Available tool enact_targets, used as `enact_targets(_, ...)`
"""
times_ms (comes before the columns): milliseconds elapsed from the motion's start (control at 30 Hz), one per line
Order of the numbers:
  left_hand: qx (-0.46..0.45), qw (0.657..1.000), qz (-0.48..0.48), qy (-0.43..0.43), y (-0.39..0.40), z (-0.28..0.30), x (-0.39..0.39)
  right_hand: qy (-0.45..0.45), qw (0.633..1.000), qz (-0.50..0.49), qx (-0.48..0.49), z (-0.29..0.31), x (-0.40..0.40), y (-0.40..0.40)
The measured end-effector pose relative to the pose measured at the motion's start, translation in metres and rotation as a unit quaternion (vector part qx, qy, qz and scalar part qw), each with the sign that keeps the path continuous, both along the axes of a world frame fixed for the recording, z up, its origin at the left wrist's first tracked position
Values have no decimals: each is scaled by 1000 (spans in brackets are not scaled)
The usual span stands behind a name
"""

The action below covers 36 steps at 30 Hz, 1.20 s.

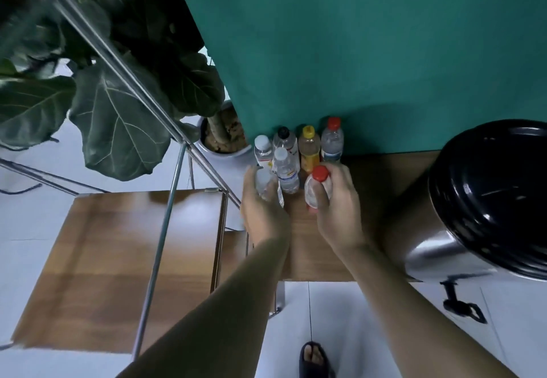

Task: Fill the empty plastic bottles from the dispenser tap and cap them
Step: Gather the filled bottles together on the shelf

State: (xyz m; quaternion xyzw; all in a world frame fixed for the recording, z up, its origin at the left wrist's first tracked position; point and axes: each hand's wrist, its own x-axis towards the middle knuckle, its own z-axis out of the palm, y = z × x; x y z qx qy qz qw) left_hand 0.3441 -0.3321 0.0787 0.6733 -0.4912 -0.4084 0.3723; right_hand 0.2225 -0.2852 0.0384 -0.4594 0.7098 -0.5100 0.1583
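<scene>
The right hand (334,200) is curled round a clear bottle with a red cap (318,189), thumb on its near side and fingers wrapped over the far side, holding it upright just over the wooden table (313,253). The left hand (260,203) grips a second clear bottle with a white cap (264,183), fingers closed round its body; this bottle is blurred, so how much it holds cannot be told.

Between the two hands, just past the fingertips, stands another white-capped bottle (285,171) with a label. Beyond the hands a row of four more bottles stands against a green cloth (355,51): a white-capped one (262,148) furthest left, then a black-capped one (285,139), a yellow-capped bottle of yellowish liquid (309,148), and a red-capped one (332,139) beyond the right hand.

Well to the right of the right hand sits a steel dispenser (438,229) with a black lid (491,197); its black tap (458,303) hangs over the table's near edge above the white floor.

Left of the left hand, a slanted metal pole frame (165,223) crosses above a lower wooden shelf (118,274). Further left and beyond is a big-leafed potted plant (112,117) in a white pot. Below the forearms, a foot in a dark sandal (315,358) rests on the floor.
</scene>
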Motion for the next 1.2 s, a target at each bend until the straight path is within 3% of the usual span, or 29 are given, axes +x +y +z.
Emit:
enact_targets(200,-36,993,-69,91,60,47,23,-26,999,-14,39,51,44,69)
enact_targets(333,-98,984,-136,55,93,74,48,-30,998,-14,52,90,77,110)
enact_targets(433,-106,971,-196,89,119,104,76,-3,998,-23,51,119,101,142)
enact_targets(600,-166,935,-304,71,158,147,128,-5,999,-48,22,176,153,197)
enact_targets(833,-148,887,-418,125,196,208,207,21,993,-115,-23,225,232,260)
enact_targets(1000,-133,842,-500,154,189,237,287,27,994,-100,-20,245,290,271)
enact_targets(1100,-115,846,-495,163,170,238,335,26,997,-58,-33,253,327,254)
enact_targets(1200,-106,873,-451,154,150,230,378,-7,999,-1,-32,251,360,228)
